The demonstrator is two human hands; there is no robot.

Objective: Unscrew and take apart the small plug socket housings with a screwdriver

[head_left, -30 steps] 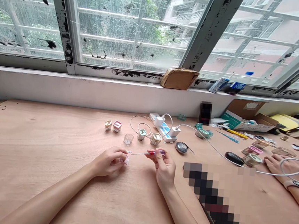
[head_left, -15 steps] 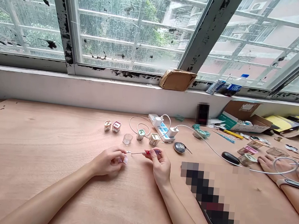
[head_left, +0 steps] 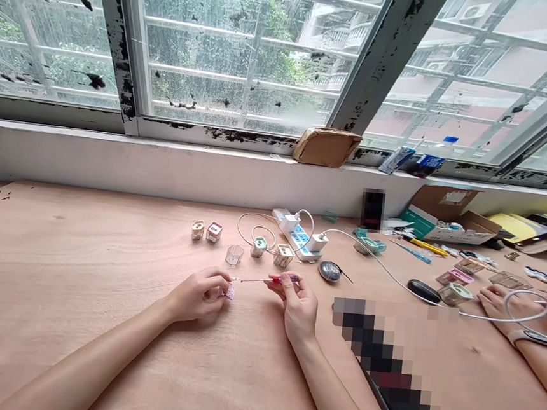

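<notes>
My left hand (head_left: 204, 296) is closed on a small pale pink, clear plastic piece (head_left: 227, 291), partly hidden behind the fingers. A small white bit (head_left: 235, 279) shows at the fingertips, too small to name. My right hand (head_left: 300, 306) grips a screwdriver (head_left: 276, 279) by its red handle. The thin shaft points left, its tip close to the white bit; I cannot tell whether they touch. Just beyond the hands are a clear plastic cup-like shell (head_left: 234, 255), a green-topped small case (head_left: 259, 247) and a cream-topped one (head_left: 283, 255).
Two more small cases, one with a red top (head_left: 213, 232), stand farther back. A power strip (head_left: 303, 241) with white cables lies behind. Rightward are a round dark object (head_left: 329, 271), a blurred-out phone (head_left: 392, 375), a black mouse (head_left: 423, 291), an open box (head_left: 463, 228) and another person's hand (head_left: 497, 304).
My right hand and the screwdriver handle have shifted slightly to the right. My left hand stays almost where it was, still on the pink piece.
</notes>
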